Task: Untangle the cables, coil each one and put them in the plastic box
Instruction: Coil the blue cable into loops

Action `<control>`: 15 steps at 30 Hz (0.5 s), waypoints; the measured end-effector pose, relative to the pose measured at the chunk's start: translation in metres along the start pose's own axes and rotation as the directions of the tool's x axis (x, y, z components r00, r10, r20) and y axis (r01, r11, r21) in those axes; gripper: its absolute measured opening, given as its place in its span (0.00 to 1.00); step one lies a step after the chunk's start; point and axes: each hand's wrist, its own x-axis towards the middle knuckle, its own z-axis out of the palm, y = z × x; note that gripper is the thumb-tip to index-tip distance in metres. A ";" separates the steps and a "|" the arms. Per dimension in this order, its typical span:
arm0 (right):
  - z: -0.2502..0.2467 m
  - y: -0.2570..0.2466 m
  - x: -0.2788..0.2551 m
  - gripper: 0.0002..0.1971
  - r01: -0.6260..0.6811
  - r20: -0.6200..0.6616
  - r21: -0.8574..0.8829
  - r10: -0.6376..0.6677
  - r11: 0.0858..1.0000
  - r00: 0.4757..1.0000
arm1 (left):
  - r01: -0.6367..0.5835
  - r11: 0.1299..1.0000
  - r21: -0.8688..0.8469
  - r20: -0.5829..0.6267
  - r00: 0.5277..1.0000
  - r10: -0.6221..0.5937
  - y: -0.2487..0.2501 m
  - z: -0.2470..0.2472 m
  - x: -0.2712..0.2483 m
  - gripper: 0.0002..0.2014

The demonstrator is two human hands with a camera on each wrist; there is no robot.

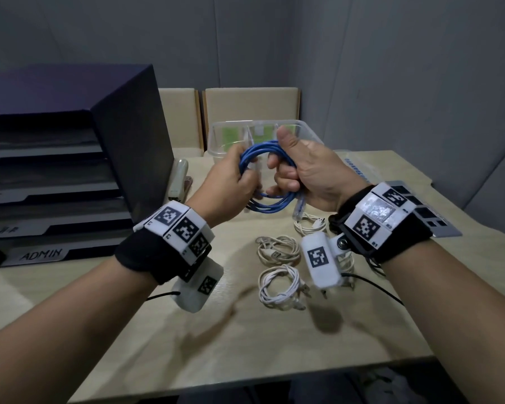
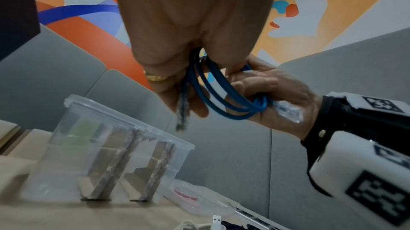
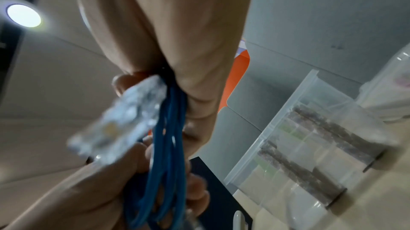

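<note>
Blue cable (image 1: 263, 182), coiled in round loops, gripped by both hands above the table (image 1: 187, 330).
Left hand (image 1: 231, 182) and right hand (image 1: 306, 173) curl around opposite sides; clear plastic box (image 1: 303, 132) just beyond, pale coiled cables (image 1: 279, 266) nearer.

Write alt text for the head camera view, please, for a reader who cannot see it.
Two hands, the left hand and the right hand, hold a coiled blue cable above a wooden table, in front of a clear plastic box. Three coiled white cables lie on the table near the right wrist.
</note>
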 end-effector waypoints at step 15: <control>-0.010 0.013 0.009 0.04 0.284 -0.007 -0.689 -0.398 0.667 0.918 | 0.020 0.995 -0.095 0.069 0.997 -0.014 -0.003 -0.001 -0.001 0.07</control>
